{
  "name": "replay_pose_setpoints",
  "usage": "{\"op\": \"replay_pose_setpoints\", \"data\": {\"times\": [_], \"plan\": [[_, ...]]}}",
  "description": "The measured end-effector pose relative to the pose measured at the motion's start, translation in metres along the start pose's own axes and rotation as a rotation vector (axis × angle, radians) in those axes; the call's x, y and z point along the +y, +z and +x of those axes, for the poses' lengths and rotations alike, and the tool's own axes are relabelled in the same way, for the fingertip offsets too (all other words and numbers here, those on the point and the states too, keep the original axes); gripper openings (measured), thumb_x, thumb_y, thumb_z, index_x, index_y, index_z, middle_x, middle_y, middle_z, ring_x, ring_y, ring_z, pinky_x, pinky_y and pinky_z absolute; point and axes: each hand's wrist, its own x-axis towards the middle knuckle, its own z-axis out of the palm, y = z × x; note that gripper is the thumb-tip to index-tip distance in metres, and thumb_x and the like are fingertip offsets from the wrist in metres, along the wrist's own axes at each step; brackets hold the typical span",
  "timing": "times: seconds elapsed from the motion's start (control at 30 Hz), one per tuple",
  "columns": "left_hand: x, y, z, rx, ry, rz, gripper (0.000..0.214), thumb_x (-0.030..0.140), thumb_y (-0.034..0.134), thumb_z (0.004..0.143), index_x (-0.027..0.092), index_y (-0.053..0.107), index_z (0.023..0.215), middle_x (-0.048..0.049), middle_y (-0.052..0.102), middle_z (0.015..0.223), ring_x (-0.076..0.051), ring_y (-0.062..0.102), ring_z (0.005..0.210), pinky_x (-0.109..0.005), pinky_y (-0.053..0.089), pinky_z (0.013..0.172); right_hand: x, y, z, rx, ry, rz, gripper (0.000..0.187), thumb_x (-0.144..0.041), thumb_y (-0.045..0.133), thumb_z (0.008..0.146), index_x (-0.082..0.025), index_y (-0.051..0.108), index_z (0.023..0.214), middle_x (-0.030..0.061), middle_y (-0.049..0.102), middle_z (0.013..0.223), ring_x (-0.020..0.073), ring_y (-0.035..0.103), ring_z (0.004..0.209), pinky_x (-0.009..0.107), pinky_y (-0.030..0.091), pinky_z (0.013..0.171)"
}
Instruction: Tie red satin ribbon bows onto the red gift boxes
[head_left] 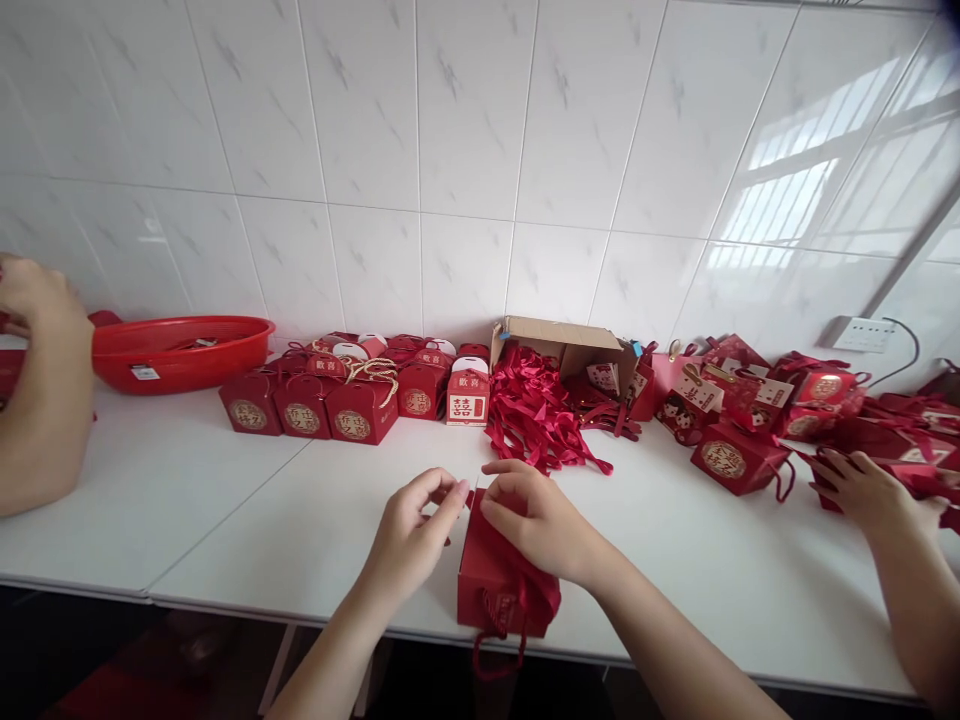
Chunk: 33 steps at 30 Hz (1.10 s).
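A red gift box (474,580) stands on the white table in front of me, close to its front edge. A twisted red cord handle (496,655) hangs from its near end, and a dark red ribbon (538,592) lies beside the cord. My left hand (420,520) is at the box's far left corner, thumb and forefinger pinched together; a small red bit shows by the fingertips, too small to name. My right hand (540,520) lies over the far end of the box, curled with thumb and fingers gripping it there; some fingertips are hidden.
Behind are red gift boxes (304,412), a heap of red ribbons (536,410) spilling from a cardboard carton (562,328), and a red basin (184,350). More boxes (739,458) stand right. Other people's arms reach in: a hand (874,495) right, an arm (49,400) left.
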Motion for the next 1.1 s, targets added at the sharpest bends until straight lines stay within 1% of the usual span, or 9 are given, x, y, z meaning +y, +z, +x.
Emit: {"op": "replay_pose_setpoints", "data": {"times": [0.13,0.23,0.33,0.4,0.47,0.63,0.8,0.93,1.1], "plan": [[-0.023,-0.023,0.004,0.127,0.052,0.342,0.029,0.042,0.048,0.084,0.020,0.051,0.066,-0.0005,0.055,0.067,-0.015,0.051,0.061,-0.023,0.041,0.054,0.013,-0.010,-0.012,0.142,-0.022,0.044,0.028,-0.042,0.048,0.089,-0.021,0.066,0.096,0.0110,0.052,0.131,0.0268,0.044,0.127,0.044,0.037,0.102],[-0.055,-0.056,0.003,0.258,-0.102,0.813,0.025,0.037,0.050,0.078,0.020,0.054,0.061,-0.0066,0.063,0.074,-0.023,0.056,0.064,-0.030,0.039,0.055,0.031,-0.022,-0.034,0.285,-0.037,0.063,0.031,-0.044,0.046,0.091,-0.024,0.063,0.109,0.0100,0.052,0.131,0.0254,0.046,0.125,0.042,0.040,0.102],[-0.072,-0.074,0.003,0.399,-0.091,1.000,0.020,0.037,0.051,0.076,0.020,0.061,0.074,-0.0140,0.066,0.086,-0.033,0.059,0.078,-0.039,0.043,0.061,0.048,-0.027,-0.056,0.274,-0.070,0.050,0.028,-0.039,0.050,0.090,-0.027,0.060,0.113,0.0084,0.055,0.126,0.0240,0.050,0.121,0.041,0.043,0.100],[-0.068,-0.067,0.003,0.406,0.036,0.798,0.022,0.039,0.051,0.078,0.020,0.060,0.084,-0.0127,0.065,0.095,-0.032,0.059,0.090,-0.041,0.046,0.076,0.055,-0.024,-0.065,0.247,-0.102,0.055,0.028,-0.036,0.052,0.090,-0.027,0.057,0.116,0.0085,0.055,0.125,0.0237,0.053,0.117,0.040,0.047,0.097],[-0.052,-0.048,0.003,0.247,0.108,0.438,0.026,0.044,0.050,0.082,0.021,0.060,0.088,-0.0083,0.065,0.097,-0.025,0.060,0.095,-0.036,0.046,0.086,0.058,-0.019,-0.067,0.243,-0.114,0.083,0.028,-0.034,0.053,0.089,-0.026,0.056,0.116,0.0094,0.058,0.121,0.0235,0.057,0.111,0.039,0.049,0.093],[-0.010,0.001,0.005,-0.142,-0.022,-0.049,0.032,0.051,0.051,0.083,0.020,0.058,0.083,-0.0011,0.061,0.076,-0.015,0.057,0.069,-0.024,0.046,0.064,0.058,-0.012,-0.059,0.259,-0.037,0.211,0.022,-0.040,0.053,0.088,-0.021,0.057,0.097,0.0081,0.064,0.097,0.0182,0.063,0.077,0.034,0.053,0.073],[-0.009,0.007,0.011,-0.229,-0.168,-0.236,0.039,0.056,0.050,0.083,0.019,0.050,0.071,0.0040,0.045,0.062,-0.010,0.043,0.056,-0.021,0.038,0.056,0.057,-0.024,-0.056,0.179,0.057,0.379,0.030,-0.047,0.055,0.085,-0.018,0.061,0.086,0.0047,0.062,0.080,0.0153,0.058,0.072,0.028,0.048,0.066],[-0.012,0.004,0.014,-0.224,-0.243,-0.243,0.040,0.055,0.055,0.079,0.018,0.048,0.067,0.0055,0.038,0.060,-0.008,0.033,0.051,-0.020,0.028,0.049,0.051,-0.038,-0.059,0.057,0.148,0.529,0.029,-0.045,0.054,0.087,-0.020,0.059,0.100,-0.0021,0.052,0.073,0.0077,0.044,0.054,0.022,0.037,0.051],[-0.006,0.001,0.015,-0.180,-0.136,-0.122,0.039,0.050,0.059,0.077,0.018,0.044,0.061,0.0055,0.035,0.059,-0.009,0.028,0.051,-0.020,0.023,0.047,0.039,-0.047,-0.060,0.042,0.049,0.272,0.027,-0.042,0.057,0.086,-0.024,0.057,0.106,-0.0034,0.049,0.072,0.0078,0.038,0.053,0.022,0.033,0.048]]}}
